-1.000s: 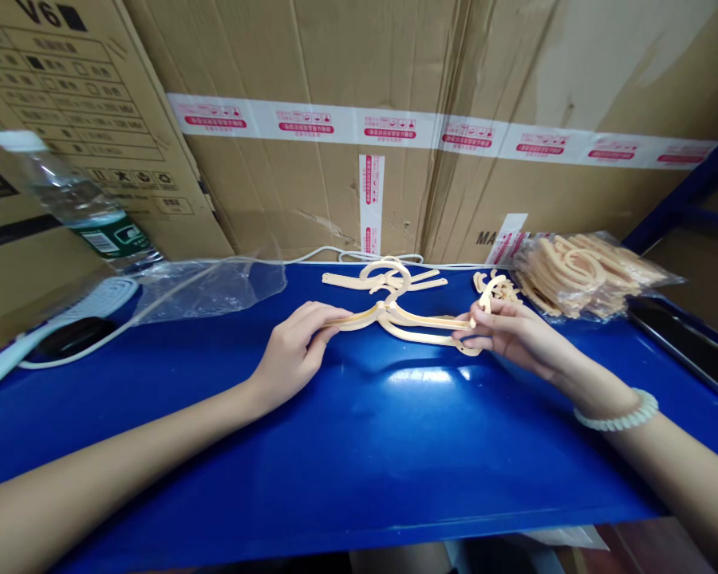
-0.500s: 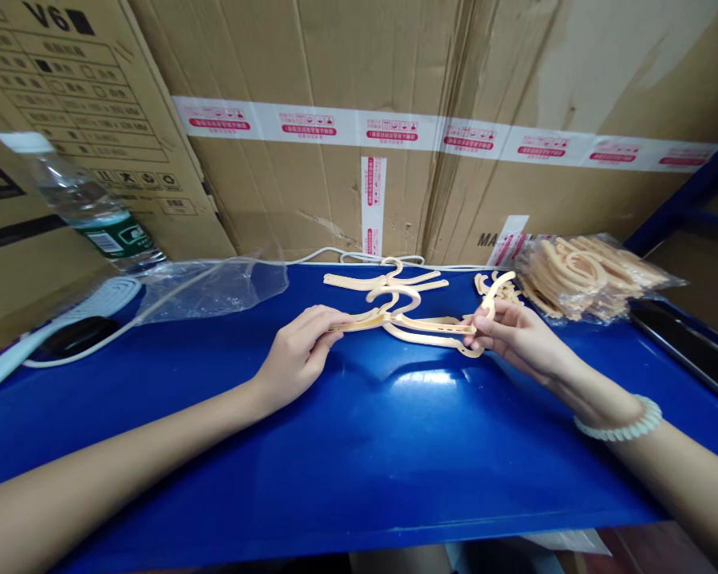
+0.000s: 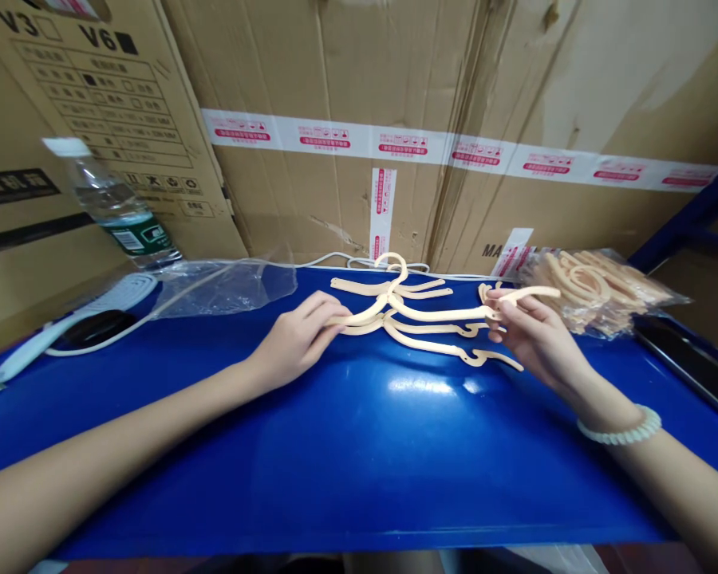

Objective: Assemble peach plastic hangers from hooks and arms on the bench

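Note:
A cream plastic clothes hanger point(image 3: 436, 315) is held up just above the blue table, its hook pointing up and away. My left hand point(image 3: 302, 335) pinches the end of its left arm. At the right end, my right hand point(image 3: 530, 323) is closed on the joint where a curved end piece point(image 3: 535, 294) meets the arm. Beneath it lie more cream hanger parts, among them a hanger arm point(image 3: 428, 343) with a curved end piece point(image 3: 499, 358). Farther back rests another hanger point(image 3: 359, 288), partly covered by the held one. Small cream pieces point(image 3: 487, 290) sit behind my right hand.
A clear bag of cream hanger parts point(image 3: 598, 287) lies at the right, near a black phone point(image 3: 694, 367). On the left are a water bottle point(image 3: 123, 211), a light-blue brush point(image 3: 75, 319) and a clear plastic bag point(image 3: 233, 291). Cardboard boxes point(image 3: 335, 64) stand behind the blue table point(image 3: 359, 478).
The held hanger has turned over, so its hook now points up and its broad face shows. The end piece in my right hand has swung outward to the right. The view has shifted slightly.

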A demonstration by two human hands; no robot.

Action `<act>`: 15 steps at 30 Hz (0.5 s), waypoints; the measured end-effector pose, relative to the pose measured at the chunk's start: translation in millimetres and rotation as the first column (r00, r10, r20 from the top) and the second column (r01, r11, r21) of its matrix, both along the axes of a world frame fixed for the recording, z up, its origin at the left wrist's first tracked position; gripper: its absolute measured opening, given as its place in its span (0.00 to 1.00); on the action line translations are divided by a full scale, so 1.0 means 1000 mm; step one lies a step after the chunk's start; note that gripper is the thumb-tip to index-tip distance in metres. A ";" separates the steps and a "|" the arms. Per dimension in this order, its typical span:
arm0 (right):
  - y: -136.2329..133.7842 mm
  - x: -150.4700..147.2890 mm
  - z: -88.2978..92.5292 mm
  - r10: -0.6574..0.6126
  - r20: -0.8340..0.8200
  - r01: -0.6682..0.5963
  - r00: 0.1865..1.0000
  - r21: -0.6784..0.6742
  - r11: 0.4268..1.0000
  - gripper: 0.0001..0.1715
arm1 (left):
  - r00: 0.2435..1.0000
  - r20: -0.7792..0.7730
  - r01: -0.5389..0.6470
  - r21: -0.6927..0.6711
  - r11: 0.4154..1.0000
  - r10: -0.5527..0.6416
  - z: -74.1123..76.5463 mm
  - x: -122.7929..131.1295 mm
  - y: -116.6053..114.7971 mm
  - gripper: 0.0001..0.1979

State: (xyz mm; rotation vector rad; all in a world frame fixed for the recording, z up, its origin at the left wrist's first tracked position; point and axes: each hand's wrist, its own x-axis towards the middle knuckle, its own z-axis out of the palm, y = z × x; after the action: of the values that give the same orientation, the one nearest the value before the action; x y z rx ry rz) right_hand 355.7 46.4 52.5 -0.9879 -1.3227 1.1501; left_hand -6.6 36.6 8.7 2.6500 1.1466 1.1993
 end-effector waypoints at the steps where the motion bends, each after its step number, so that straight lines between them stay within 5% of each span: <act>1: 0.002 0.005 0.003 -0.008 0.008 0.008 1.000 0.006 1.000 0.15 | 1.000 -0.031 -0.001 0.012 1.000 0.002 0.004 -0.006 0.004 0.10; 8: 0.016 0.034 0.017 0.072 0.445 -0.079 0.892 -0.004 0.997 0.23 | 0.935 -0.345 0.112 0.080 0.991 -0.078 0.026 -0.038 0.020 0.11; 15: 0.016 0.036 0.023 0.313 0.786 -0.390 0.534 -0.100 0.915 0.24 | 0.882 -0.462 0.131 0.051 0.990 -0.093 0.019 -0.038 0.014 0.14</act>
State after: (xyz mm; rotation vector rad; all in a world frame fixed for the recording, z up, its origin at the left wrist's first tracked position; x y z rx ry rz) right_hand 392.0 62.8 75.9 -1.2671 -2.3767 0.9322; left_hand -45.0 50.3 28.1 3.1159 0.9778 0.6214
